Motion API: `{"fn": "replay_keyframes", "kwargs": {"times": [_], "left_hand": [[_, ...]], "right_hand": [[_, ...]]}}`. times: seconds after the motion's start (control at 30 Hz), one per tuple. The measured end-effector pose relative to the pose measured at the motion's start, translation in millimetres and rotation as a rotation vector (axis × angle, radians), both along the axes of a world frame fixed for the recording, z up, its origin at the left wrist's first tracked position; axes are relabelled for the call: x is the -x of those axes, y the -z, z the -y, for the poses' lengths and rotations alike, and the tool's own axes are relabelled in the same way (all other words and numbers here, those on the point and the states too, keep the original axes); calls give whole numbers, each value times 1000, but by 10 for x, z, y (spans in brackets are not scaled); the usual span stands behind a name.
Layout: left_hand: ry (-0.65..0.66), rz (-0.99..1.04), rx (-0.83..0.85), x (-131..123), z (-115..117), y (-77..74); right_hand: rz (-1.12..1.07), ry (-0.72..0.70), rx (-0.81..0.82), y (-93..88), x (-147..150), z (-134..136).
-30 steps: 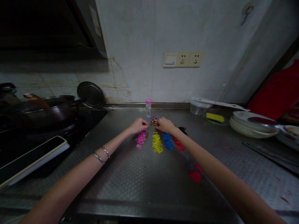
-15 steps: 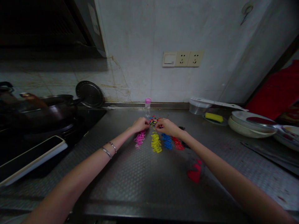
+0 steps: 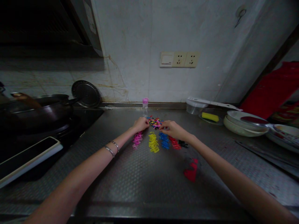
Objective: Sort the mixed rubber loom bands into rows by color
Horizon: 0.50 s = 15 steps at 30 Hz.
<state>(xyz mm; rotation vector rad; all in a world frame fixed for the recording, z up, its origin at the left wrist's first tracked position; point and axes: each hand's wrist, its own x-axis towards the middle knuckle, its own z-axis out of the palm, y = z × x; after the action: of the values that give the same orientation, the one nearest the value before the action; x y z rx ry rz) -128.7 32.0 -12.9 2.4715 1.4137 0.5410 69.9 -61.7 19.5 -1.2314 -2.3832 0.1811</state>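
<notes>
More bands point(image 3: 155, 122) now show beside the right hand point(image 3: 174, 129).

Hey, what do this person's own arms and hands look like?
The left arm wears two slim, silvery bracelets near the wrist; the right arm shows none. No sleeves are visible. The left hand and right hand are gloveless.

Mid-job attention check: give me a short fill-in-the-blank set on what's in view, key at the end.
1. Between the blue heap and the dark heap lies the ____ heap.
2. Of the single-colour heaps, the one nearest the left hand is ____.
3. The mixed-colour pile lies between the left hand and the ____ hand.
4. The sponge is ____.

Missing words: red; pink; right; yellow.
</notes>
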Motion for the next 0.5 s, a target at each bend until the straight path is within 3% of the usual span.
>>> {"fn": "replay_keyframes", "kwargs": {"times": [0.23,0.37,0.5], "left_hand": [[91,93,-3,116,3,-136],[182,99,29,157,147,-247],[313,68,100,162,336,-242]], "right_hand": [[33,158,2,170,-257,-281],[99,208,24,245,-226,-405],[161,236,14,257,-114,-465]]}}
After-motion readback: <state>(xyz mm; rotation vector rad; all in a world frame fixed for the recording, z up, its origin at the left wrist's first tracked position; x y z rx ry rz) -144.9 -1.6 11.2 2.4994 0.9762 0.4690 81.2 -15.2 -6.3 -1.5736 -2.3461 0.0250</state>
